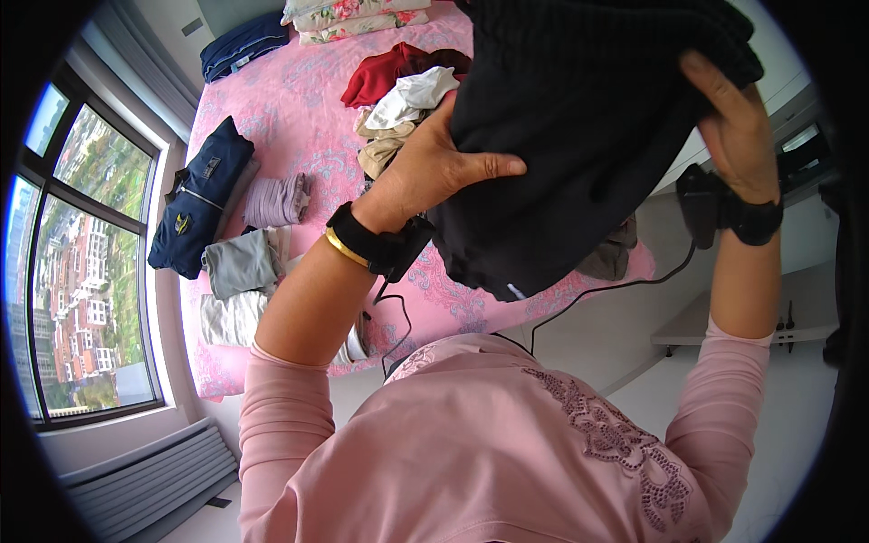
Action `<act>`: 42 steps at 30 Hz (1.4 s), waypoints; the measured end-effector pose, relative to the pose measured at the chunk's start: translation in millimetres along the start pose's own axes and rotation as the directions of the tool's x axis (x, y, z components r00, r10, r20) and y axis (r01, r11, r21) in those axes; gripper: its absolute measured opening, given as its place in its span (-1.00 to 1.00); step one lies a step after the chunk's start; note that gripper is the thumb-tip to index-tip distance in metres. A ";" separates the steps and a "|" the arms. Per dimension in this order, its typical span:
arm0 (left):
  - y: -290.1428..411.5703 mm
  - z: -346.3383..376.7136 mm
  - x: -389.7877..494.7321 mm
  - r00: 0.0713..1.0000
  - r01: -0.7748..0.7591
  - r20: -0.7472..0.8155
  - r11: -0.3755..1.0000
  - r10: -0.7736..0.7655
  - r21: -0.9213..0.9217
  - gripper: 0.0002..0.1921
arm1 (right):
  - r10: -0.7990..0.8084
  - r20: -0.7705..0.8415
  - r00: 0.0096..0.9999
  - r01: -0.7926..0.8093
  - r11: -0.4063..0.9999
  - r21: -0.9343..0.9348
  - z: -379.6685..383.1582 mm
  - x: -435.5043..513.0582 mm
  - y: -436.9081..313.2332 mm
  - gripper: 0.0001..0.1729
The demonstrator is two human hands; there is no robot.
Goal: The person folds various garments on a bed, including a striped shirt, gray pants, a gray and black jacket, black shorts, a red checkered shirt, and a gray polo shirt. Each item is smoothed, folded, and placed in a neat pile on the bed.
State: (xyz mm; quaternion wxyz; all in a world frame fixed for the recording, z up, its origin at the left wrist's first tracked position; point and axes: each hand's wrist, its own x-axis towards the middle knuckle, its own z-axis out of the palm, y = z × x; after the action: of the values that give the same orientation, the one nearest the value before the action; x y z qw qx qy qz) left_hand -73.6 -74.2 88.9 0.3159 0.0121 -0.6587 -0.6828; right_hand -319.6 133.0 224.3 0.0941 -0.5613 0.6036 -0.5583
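Observation:
A black cloth garment (pixel 577 136) with a gathered elastic edge hangs raised before me, over the right part of the bed. My left hand (pixel 445 166) grips its left side, thumb lying across the front and the fingers hidden behind the cloth. High on the garment's right, my right hand (pixel 736 125) holds the gathered edge with the thumb in front. A small white mark shows near the lower hem. Just beyond my left hand lies a loose heap with a white cloth (pixel 414 97), a red garment (pixel 380 73) and beige cloth (pixel 387 146).
On the pink patterned bedspread (pixel 299 122) lie a folded navy jacket (pixel 204 197), a rolled lilac garment (pixel 275 200), grey folded cloth (pixel 239 261) and floral pillows (pixel 363 24). Cables (pixel 611 288) run from both wrist straps. A window (pixel 88 258) and radiator (pixel 156 475) flank the left.

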 end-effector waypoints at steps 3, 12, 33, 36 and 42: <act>11.2 -7.5 -2.5 0.997 0.069 0.033 0.995 -0.067 -0.072 -0.61 | -0.029 -0.073 0.997 0.025 0.998 -0.052 -21.3 4.4 -8.5 -0.57; -54.7 -34.6 -63.3 0.898 0.184 0.277 0.864 -0.342 0.469 -0.22 | -0.084 -0.343 0.935 0.045 0.992 -0.119 -52.6 -28.0 -27.6 -0.62; -46.1 -44.8 -42.1 0.861 0.356 -0.068 0.693 -0.504 -0.627 -0.66 | 0.083 -0.507 0.858 -0.185 0.971 -0.153 -70.2 -97.2 -43.5 -0.59; -31.4 -43.4 -44.3 0.959 0.276 0.035 0.897 -0.282 -0.346 -0.56 | 0.122 -0.481 0.868 -0.117 0.992 0.042 -77.9 -108.2 -36.0 -0.52; 0.4 -52.9 -57.7 0.970 0.083 0.127 0.772 -0.208 0.631 -0.76 | 0.036 -0.320 0.947 -0.252 0.701 -0.667 -120.8 -158.5 -48.9 -0.44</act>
State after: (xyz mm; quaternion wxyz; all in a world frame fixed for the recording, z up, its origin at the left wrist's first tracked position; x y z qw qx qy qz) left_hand -4.4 -95.5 59.2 0.1760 0.1014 -0.8704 -0.4484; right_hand -325.2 338.1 224.4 -0.1687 -0.4195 0.8190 -0.3533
